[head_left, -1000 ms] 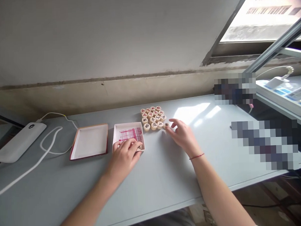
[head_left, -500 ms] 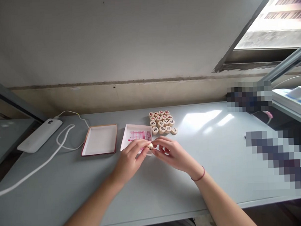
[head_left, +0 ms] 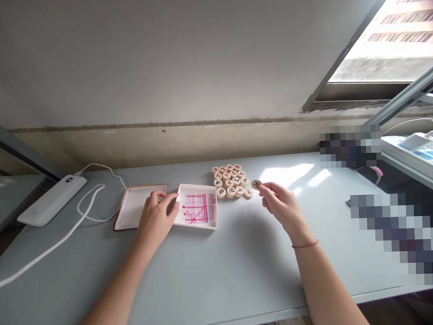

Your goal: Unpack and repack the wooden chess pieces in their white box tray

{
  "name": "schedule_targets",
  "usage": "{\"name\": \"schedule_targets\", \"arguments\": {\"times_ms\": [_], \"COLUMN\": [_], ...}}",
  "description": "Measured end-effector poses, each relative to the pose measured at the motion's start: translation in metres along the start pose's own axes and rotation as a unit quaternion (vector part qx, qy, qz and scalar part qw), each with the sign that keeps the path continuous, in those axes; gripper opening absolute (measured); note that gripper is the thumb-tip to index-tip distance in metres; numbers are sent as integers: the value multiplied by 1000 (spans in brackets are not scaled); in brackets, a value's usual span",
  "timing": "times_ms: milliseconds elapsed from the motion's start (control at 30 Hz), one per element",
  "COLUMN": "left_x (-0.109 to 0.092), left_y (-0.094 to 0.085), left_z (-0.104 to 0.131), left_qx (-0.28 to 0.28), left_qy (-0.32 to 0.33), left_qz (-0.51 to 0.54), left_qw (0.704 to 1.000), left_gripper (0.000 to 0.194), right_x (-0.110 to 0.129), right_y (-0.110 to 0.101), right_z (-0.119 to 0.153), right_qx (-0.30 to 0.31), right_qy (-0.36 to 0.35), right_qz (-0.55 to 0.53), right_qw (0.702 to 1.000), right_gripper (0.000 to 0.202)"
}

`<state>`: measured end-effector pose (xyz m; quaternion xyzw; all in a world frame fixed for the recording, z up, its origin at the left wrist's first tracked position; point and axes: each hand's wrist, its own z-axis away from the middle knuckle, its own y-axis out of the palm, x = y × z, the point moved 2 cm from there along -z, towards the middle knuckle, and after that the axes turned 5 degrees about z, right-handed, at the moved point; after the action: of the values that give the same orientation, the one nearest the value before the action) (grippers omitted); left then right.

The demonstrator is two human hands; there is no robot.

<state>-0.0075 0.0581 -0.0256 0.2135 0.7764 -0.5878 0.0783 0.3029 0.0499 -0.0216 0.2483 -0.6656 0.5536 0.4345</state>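
Observation:
My right hand (head_left: 282, 204) pinches a round wooden Chinese chess piece (head_left: 256, 184) between thumb and fingertips. It is raised just right of the block of pieces, its dark character facing me. Several more chess pieces (head_left: 231, 192) stand close together in rows, red characters at the back and black ones in front. My left hand (head_left: 157, 214) has thumb and index finger apart, their tips at the left rim of a shallow white box (head_left: 199, 226); whether they touch it I cannot tell. A sheet with pink-red lines (head_left: 200, 208) shows inside the box.
A shallow lid (head_left: 127, 210) with a red outer edge lies partly behind my left hand. Farther left are a white power bank (head_left: 50, 199) and a white cable (head_left: 56, 246). The wall runs along the desk's back edge; blurred dark items are at the right.
My hands have parted. The chess piece they held together over the box moved right in my right hand, while my left hand went left to the box's rim.

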Motion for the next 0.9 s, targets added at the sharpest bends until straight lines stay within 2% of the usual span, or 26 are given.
{"name": "schedule_targets", "arguments": {"times_ms": [67,167,333,500,667,800,900], "left_x": [2,-1,-3,0,0,-1,-2], "left_y": [0,-1,-2,0,0,0,0], "left_z": [-1,-1,-1,-1,0,1,1], "left_qx": [33,48,55,81,87,83,85], "left_qy": [-26,-50,-59,-61,-58,-53,-50], "left_qz": [4,-5,-18,7,17,21,23], "left_qw": [999,998,997,995,994,995,995], "left_gripper": [28,30,33,29,29,31,31], "right_x": [0,0,-5,-10,-10,-9,-10], "right_y": [-2,-1,4,9,10,13,16], "right_z": [-1,0,1,0,0,0,-2], "right_qx": [1,23,61,93,75,35,23], "right_qy": [9,25,59,67,58,-3,-35], "right_qz": [11,50,95,113,148,210,243], "right_qw": [1000,998,992,987,984,977,969], "right_gripper": [35,32,28,36,38,43,36]}}
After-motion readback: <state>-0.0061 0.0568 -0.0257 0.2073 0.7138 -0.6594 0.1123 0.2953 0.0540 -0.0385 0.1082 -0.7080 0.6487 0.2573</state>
